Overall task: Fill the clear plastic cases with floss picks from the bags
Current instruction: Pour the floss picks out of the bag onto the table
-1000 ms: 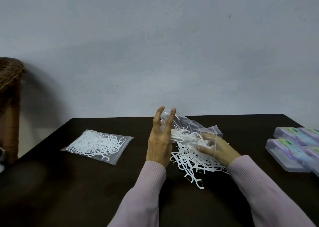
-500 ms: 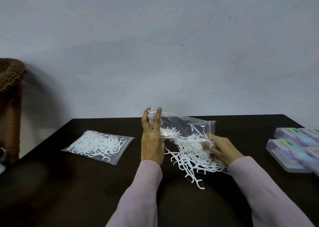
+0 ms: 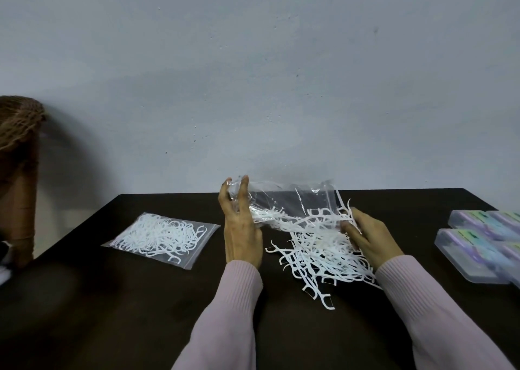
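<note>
- Sleeves (image 3: 233, 313) of pale pink ribbed knit come in from the bottom edge, one on each forearm, over a dark table (image 3: 112, 313).
- Loose floss picks (image 3: 318, 260) lie in a white tangled heap on the table between the two wrists; one pick sticks out of the heap toward the near edge.
- Right hand (image 3: 371, 240) sits at the right side of the heap, back up, fingers curled into the picks and the lower right end of the open bag; whether it pinches the plastic or only the picks is hard to tell.
- Left hand (image 3: 242, 229) stands upright just left of the heap, thumb and fingers pinching the top left corner of the open bag (image 3: 287, 198).
- That clear bag is held up off the table and stretched between the hands, nearly empty at the top, with picks spilling from its lower part onto the heap.
- Farther left, well apart from the hands, a sealed bag (image 3: 163, 239) full of floss picks lies flat on the table.
- At the right edge, clear plastic cases (image 3: 478, 246) with purple and green inside sit in a cluster, lids down, partly cut off by the frame.
- A brown wicker piece (image 3: 17, 150) stands off the table's left end.
- Behind everything runs a plain grey wall (image 3: 253, 74).
</note>
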